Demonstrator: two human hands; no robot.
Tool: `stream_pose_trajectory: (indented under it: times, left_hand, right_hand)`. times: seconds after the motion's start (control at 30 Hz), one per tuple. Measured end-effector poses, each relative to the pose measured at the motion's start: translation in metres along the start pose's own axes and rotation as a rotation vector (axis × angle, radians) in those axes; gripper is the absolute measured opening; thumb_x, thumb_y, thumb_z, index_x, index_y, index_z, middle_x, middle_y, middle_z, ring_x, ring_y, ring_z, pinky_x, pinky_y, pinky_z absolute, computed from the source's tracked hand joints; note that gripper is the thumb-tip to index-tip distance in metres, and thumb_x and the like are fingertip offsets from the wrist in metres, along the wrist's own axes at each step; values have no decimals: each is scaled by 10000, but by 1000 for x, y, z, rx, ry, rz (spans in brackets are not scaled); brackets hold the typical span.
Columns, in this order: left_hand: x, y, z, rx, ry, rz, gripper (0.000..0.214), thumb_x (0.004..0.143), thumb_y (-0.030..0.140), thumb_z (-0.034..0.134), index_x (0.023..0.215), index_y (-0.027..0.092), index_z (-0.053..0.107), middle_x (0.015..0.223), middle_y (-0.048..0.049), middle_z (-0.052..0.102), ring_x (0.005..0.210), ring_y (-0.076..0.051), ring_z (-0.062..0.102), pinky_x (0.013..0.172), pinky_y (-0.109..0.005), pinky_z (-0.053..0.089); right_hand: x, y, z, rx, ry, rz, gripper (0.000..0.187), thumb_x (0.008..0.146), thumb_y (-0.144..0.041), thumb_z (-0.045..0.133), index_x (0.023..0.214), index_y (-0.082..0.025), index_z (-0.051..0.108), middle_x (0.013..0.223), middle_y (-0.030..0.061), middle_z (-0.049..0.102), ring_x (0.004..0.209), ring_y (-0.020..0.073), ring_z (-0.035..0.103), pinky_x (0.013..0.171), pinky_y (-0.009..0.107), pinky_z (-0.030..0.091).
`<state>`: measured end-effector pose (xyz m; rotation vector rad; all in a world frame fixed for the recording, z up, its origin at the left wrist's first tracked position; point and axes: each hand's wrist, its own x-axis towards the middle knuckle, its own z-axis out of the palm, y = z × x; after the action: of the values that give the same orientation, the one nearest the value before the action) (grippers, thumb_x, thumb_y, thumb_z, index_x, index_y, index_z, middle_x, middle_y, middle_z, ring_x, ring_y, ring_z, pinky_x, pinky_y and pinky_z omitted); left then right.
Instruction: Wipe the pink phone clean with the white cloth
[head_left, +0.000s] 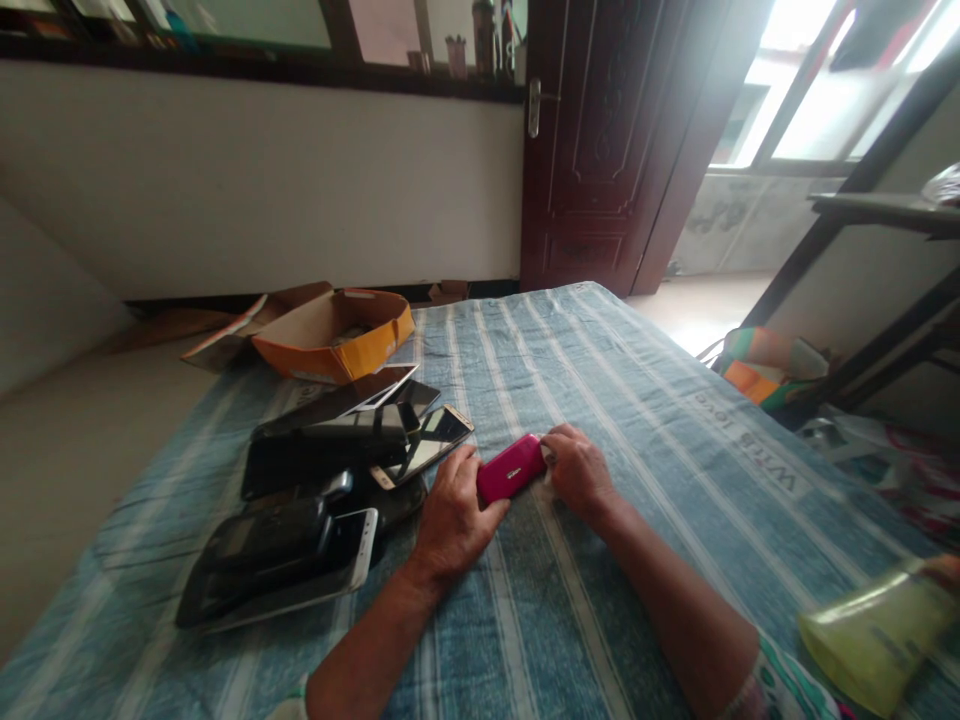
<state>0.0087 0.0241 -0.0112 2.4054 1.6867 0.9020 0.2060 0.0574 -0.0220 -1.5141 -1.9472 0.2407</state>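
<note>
A glossy pink mobile phone [513, 470] with a pale logo lies tilted between my two hands, just above or on the striped cloth. My left hand [457, 505] grips its left end, with the thumb along the near edge and the fingers at the far side. At the phone's right end, my right hand [576, 468] is closed, with a small whitish tissue-like piece [547, 455] pinched against the phone. To the left of my left hand lies a gold-framed smartphone [424, 447], beside a heap of dark phones and tablets [326, 450].
A white-edged phone [352, 548] rests on a dark tablet [225, 600] at the near left. Behind the heap stands an open orange cardboard box [337, 345]. A yellow translucent object [870, 635] sits at right on the blue striped cloth [660, 560].
</note>
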Motion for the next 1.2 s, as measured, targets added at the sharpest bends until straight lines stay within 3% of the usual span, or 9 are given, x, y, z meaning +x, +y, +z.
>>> stream_pose_trajectory:
  times: [0.2,0.37,0.47,0.63,0.77,0.87,1.03,1.2]
  left_hand:
    - [7,0,-7,65,-85,-27,345,681,262,712,985,128,616,1242,-198,586,1132,-351,587,954,-481,509]
    - [19,18,-14,115,-173,-27,295,683,281,713,944,177,623,1144,-122,616,1052,-301,589,899,-427,507]
    - [33,33,-10,142,-220,-20,176,730,291,652,861,181,607,923,-93,635,918,-280,589,818,-404,496]
    - [59,48,3,256,-276,-48,187,777,334,584,866,173,616,893,-111,641,892,-288,600,759,-377,469]
    - [70,51,7,290,-316,-29,133,761,266,565,838,170,617,880,-120,658,890,-293,617,729,-363,472]
    - [70,50,9,220,-269,12,170,720,195,569,882,172,613,876,-101,666,879,-277,616,733,-350,482]
    - [64,44,7,-17,-64,80,479,679,203,638,1143,107,566,1001,-126,664,941,-277,609,861,-396,503]
    - [59,42,1,-157,149,195,594,699,207,652,1263,130,484,1048,-116,647,959,-266,617,872,-423,530]
  right_hand:
    - [0,2,2,23,34,-6,314,786,-22,484,868,-223,710,926,44,677,886,176,602,771,249,457]
    - [1,5,4,59,73,5,342,769,-12,493,920,-223,716,940,46,691,886,171,621,791,248,470]
    - [2,6,6,77,83,12,336,771,-24,500,930,-225,717,940,44,694,891,172,626,794,248,472]
    - [4,7,6,138,87,22,266,800,-72,528,904,-221,722,923,45,697,869,172,637,777,247,480]
    - [6,5,4,212,132,61,269,787,-68,526,883,-218,728,904,41,706,848,169,651,773,256,490]
    - [9,4,1,303,190,119,252,780,-91,530,867,-213,733,867,35,713,812,170,659,741,264,497]
    - [15,0,-9,519,317,199,241,756,-132,529,860,-199,736,835,24,722,781,170,666,711,273,510]
    - [18,-14,-25,623,463,75,321,715,-80,493,885,-210,732,881,23,719,835,165,664,759,288,532]
